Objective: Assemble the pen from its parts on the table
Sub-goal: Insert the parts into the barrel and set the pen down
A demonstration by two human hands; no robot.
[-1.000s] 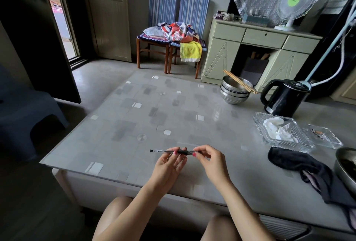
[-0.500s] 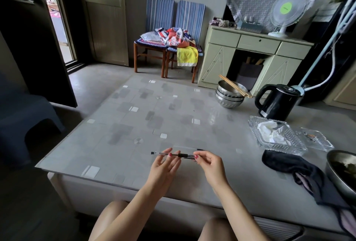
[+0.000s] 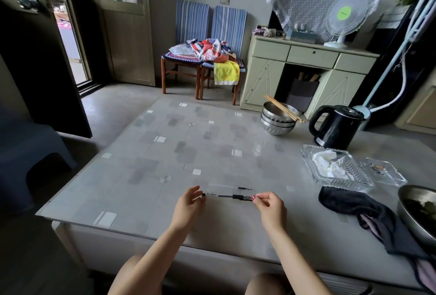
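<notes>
A thin pen with a clear barrel and a black grip hangs level just above the grey table near its front edge. My left hand pinches the pen's left end with thumb and fingertips. My right hand pinches its right end, by the black grip. Just behind the pen, a slim clear refill with a black tip lies flat on the table, apart from both hands.
On the right stand a glass tray with crumpled tissue, a small glass dish, a black cloth, a metal bowl, a black kettle and stacked steel bowls with chopsticks.
My hands have moved apart: the left has slid out to the pen's left end, the right holds the other end. The refill behind the pen has come into view.
</notes>
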